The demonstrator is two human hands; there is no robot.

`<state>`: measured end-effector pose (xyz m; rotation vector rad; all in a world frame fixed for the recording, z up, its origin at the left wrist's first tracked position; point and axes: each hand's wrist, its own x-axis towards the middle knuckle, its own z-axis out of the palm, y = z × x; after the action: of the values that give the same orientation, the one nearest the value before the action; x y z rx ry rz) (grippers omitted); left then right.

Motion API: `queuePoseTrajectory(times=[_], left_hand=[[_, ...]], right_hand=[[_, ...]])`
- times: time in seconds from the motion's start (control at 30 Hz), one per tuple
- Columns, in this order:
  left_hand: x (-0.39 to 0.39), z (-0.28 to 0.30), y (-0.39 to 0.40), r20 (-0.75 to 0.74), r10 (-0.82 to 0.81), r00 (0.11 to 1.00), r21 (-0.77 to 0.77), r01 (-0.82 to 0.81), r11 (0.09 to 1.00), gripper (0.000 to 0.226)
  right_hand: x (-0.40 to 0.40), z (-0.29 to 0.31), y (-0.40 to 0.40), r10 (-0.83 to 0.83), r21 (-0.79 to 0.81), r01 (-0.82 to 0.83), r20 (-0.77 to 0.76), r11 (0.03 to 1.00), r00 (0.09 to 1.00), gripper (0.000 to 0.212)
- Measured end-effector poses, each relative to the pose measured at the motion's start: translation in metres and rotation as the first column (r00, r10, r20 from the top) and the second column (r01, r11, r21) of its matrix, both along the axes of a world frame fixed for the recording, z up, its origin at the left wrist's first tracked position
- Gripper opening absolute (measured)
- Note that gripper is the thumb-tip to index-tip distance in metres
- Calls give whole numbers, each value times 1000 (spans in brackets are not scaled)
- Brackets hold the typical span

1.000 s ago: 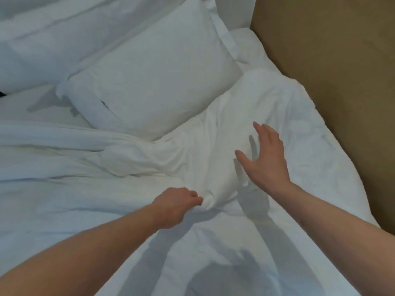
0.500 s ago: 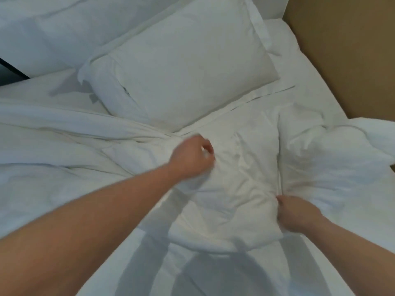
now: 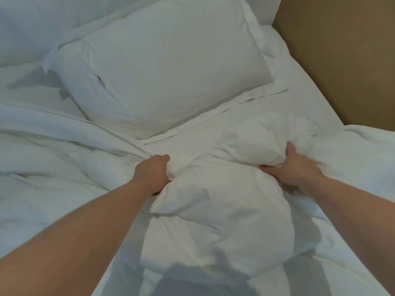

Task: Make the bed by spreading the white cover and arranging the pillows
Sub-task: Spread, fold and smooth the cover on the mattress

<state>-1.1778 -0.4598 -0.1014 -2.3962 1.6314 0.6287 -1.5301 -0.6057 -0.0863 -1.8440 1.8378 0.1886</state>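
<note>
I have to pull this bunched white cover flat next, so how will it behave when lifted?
Likely floppy: the white cover bulges and creases where the left hand and right hand grip it. It looks puffy, so probably light for its bulk. It will probably sag between the grips and drag folds along rather than slide flat, stopping short of the pillow.

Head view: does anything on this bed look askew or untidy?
Yes. The white cover is bunched into a thick lump, gripped by the left hand and the right hand, not spread flat. The pillow lies at an angle, with a dark gap at its open end.
</note>
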Motion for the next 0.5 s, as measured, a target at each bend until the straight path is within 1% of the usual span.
queuePoseTrajectory(times=[0.07, 0.1, 0.13, 0.17, 0.2, 0.23, 0.27, 0.33, 0.37, 0.43, 0.47, 0.5], left_hand=[[-2, 15, 12, 0, 47, 999, -66, -47, 997, 47], [-3, 24, 19, -18, 79, 997, -112, -80, 991, 45], [-4, 37, 26, -36, 118, 992, -167, -122, 978, 44], [-3, 51, 32, -54, 152, 987, -223, -160, 962, 42], [-1, 71, 35, -64, 165, 984, -294, -177, 939, 37], [3, 92, 34, -59, 166, 984, -370, -175, 912, 30], [10, 116, 28, -45, 173, 984, -435, -175, 883, 23], [27, 170, 4, -48, 212, 976, -534, -205, 821, 21], [35, 199, -13, -64, 229, 971, -579, -223, 784, 23], [52, 254, -51, -97, 273, 957, -676, -265, 687, 16], [59, 279, -71, -114, 296, 948, -720, -284, 633, 18], [67, 301, -91, -130, 311, 941, -755, -298, 585, 25]], right_hand=[[-8, 1, 9, 116, 15, -116, -13, 993, 993, 93], [-9, 8, 15, 146, 27, -144, -45, 989, 988, 78], [-10, 19, 22, 138, 11, -138, -72, 990, 988, 64], [-11, 32, 28, 96, -65, -100, -66, 993, 993, 49], [-12, 47, 31, 25, -176, -29, -23, 984, 999, 34], [-12, 65, 32, -46, -295, 57, 43, 954, 998, 22], [-13, 86, 31, -98, -388, 131, 104, 912, 990, 14], [-10, 131, 20, -162, -493, 242, 200, 836, 966, 10], [-6, 154, 11, -189, -524, 294, 244, 800, 951, 12], [10, 202, -13, -236, -555, 410, 359, 724, 903, 17], [20, 227, -27, -247, -564, 474, 432, 677, 867, 21], [30, 252, -45, -244, -579, 518, 485, 630, 840, 25]])
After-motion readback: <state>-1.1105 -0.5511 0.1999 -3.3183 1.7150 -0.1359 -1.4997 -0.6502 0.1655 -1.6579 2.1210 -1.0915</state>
